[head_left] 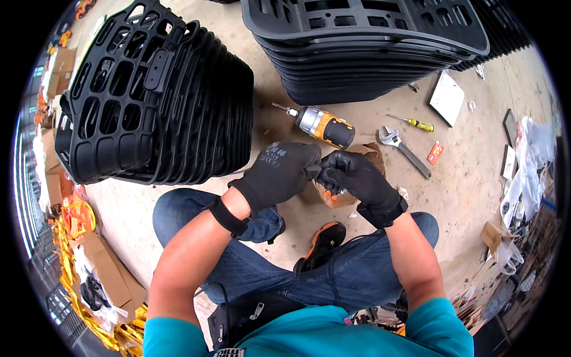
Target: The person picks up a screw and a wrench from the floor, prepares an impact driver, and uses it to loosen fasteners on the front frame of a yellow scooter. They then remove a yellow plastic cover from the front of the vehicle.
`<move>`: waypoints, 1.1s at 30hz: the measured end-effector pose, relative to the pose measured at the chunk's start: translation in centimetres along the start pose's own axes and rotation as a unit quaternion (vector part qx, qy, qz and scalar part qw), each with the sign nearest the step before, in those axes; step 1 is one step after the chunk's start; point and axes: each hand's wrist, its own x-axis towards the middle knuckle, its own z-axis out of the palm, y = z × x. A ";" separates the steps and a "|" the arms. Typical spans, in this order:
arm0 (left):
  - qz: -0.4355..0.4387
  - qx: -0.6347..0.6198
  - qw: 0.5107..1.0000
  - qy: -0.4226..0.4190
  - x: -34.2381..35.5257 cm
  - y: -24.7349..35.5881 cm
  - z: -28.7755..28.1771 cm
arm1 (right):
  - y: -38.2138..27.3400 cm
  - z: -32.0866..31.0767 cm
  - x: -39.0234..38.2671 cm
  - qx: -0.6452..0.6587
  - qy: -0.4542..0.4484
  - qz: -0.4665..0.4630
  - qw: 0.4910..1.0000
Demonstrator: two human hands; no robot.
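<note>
My left hand (278, 174), in a black glove, and my right hand (358, 179), gloved the same, meet in front of me with fingers pinched together. Whatever lies between the fingertips is too small and dark to make out. Below the right hand stands an open brown cardboard box or bag (375, 156), partly hidden by the glove, with small orange pieces (333, 196) showing. Just beyond the hands a yellow and black cordless power driver (324, 126) lies on the floor, its bit pointing to the far left.
Nested black plastic crates form one stack (208, 113) at left and another (369, 59) at the far side. To the right lie an adjustable wrench (407, 152), a yellow screwdriver (420, 124), a red card (436, 152) and a white panel (446, 98). My crossed legs border the near side.
</note>
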 end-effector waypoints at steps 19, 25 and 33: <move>-0.018 0.134 0.988 -0.073 -2.5 -0.9 -1.0 | 11.6 -7.3 11.1 -0.384 0.206 -0.317 0.842; -0.025 0.142 0.981 -0.129 -3.5 1.7 -2.7 | 11.2 -5.9 12.3 -0.382 0.171 -0.355 0.836; -0.036 0.029 0.968 -0.245 -4.9 -1.3 0.9 | 6.4 -0.5 2.9 -0.390 0.195 -0.214 0.874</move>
